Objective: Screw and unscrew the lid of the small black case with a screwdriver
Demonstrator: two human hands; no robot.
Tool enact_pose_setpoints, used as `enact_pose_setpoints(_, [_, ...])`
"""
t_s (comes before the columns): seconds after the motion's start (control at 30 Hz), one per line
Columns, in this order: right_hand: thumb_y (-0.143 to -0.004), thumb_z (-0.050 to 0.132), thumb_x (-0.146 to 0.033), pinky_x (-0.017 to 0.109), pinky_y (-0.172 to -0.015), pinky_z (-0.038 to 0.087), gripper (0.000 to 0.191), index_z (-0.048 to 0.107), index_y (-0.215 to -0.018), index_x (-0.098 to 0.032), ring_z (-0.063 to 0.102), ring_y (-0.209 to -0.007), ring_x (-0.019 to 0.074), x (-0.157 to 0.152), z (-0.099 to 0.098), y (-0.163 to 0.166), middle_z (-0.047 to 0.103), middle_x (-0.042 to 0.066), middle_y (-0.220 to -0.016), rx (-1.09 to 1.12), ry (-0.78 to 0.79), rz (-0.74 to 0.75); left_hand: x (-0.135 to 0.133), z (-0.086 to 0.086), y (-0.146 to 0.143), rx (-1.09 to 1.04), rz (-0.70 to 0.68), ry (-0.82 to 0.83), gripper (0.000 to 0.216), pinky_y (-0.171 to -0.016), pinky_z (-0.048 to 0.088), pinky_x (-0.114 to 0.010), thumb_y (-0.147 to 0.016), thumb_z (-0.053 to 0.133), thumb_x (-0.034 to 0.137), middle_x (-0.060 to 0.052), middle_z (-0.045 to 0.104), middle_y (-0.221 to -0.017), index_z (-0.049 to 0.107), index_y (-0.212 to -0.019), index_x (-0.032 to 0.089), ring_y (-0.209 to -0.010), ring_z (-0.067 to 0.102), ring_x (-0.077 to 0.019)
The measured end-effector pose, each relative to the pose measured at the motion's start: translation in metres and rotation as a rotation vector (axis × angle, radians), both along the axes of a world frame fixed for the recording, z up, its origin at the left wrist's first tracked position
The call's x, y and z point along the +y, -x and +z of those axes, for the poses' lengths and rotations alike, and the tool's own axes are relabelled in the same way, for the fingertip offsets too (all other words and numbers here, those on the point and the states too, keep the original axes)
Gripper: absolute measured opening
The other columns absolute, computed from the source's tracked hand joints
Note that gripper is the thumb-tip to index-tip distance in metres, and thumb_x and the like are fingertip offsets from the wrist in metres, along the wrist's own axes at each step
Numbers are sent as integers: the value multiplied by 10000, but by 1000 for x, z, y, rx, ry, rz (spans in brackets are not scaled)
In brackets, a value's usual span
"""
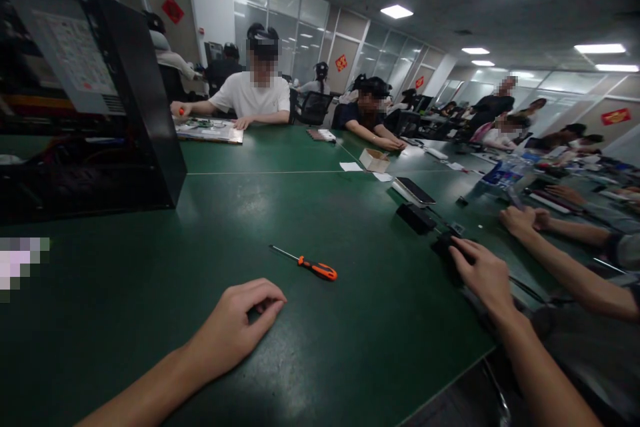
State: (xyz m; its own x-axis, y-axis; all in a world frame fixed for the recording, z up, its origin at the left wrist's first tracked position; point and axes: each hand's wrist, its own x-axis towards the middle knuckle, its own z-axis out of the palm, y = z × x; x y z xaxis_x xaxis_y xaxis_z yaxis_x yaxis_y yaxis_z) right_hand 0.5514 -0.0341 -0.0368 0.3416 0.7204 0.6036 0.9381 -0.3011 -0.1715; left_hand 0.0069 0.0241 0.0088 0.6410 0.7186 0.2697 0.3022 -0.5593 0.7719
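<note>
My left hand (245, 320) rests on the green table, its fingers curled and the thumb tip meeting the index finger. Nothing shows between them. Just beyond it lies a screwdriver (317, 268) with an orange and black handle, its thin metal shaft pointing left; no hand touches it. At the right, my right hand (483, 273) reaches over the table and has its fingers around a black object (445, 250), blurred and partly hidden by the hand. A black box-shaped piece (416, 218) with a cable sits just past that object.
An open black computer case (145, 113) stands at the left. A phone (415, 190) on a white box, a small open carton (374, 160) and paper slips lie farther back. Another person's hands (523, 219) rest close on the right. Co-workers sit across the table (240, 207).
</note>
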Motion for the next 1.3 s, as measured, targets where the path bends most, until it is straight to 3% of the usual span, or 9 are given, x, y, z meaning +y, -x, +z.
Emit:
enact_pose_setpoints(0.33, [-935,401,-553,433,-920,543,577,784,-1106,-158,701,-1073,307,-6,-2,6,741,118,-1197,48,-29,-73,2,-6,1,-10,-19,-27,213,-757,526,-254,-982,508,250,-54,727,-923,706,-925,195,-833,677,-169])
enact_pose_setpoints(0.67, [-850,506,-550,434,-983,505,497,789,-1060,-200,670,-1111,305,-3,-3,-6,749,104,-1167,255,-64,-48,2,-2,0,4,-46,-30,202,-769,530,-251,-983,513,230,-46,730,-924,705,-926,202,-841,685,-165])
enact_pose_setpoints(0.8, [-823,495,-573,417,-799,523,559,759,-1122,-181,681,-917,307,1,3,-6,755,133,-1024,320,64,-173,3,-4,-1,15,-50,-12,190,-783,517,-245,-988,517,221,-38,722,-934,700,-942,200,-858,678,-159])
enact_pose_setpoints(0.9, [-856,421,-532,419,-707,494,582,704,-1205,-161,663,-831,311,4,4,-5,737,157,-975,296,138,-239,4,-5,-1,21,-53,-10,186,-782,509,-247,-989,519,224,-38,719,-935,696,-942,197,-855,674,-159])
enact_pose_setpoints(1.07, [-868,386,-492,417,-709,497,529,686,-1181,-188,663,-870,310,2,7,-10,728,149,-1036,254,209,-212,3,-4,1,23,-59,4,189,-793,502,-252,-995,512,225,-36,717,-944,695,-951,198,-864,669,-159])
enact_pose_setpoints(1.23, [-868,452,-510,470,-900,509,433,706,-966,-174,632,-1069,341,23,27,-6,664,182,-1233,-79,223,-89,2,-2,-1,14,-61,7,193,-793,499,-258,-985,514,219,-38,717,-933,701,-946,189,-859,667,-158])
enact_pose_setpoints(1.3, [-905,457,-499,450,-970,489,431,679,-1020,-148,614,-1130,332,44,41,6,644,194,-1264,-144,238,-43,2,-1,-2,16,-43,12,195,-773,498,-264,-976,520,223,-41,718,-919,706,-931,184,-839,666,-162])
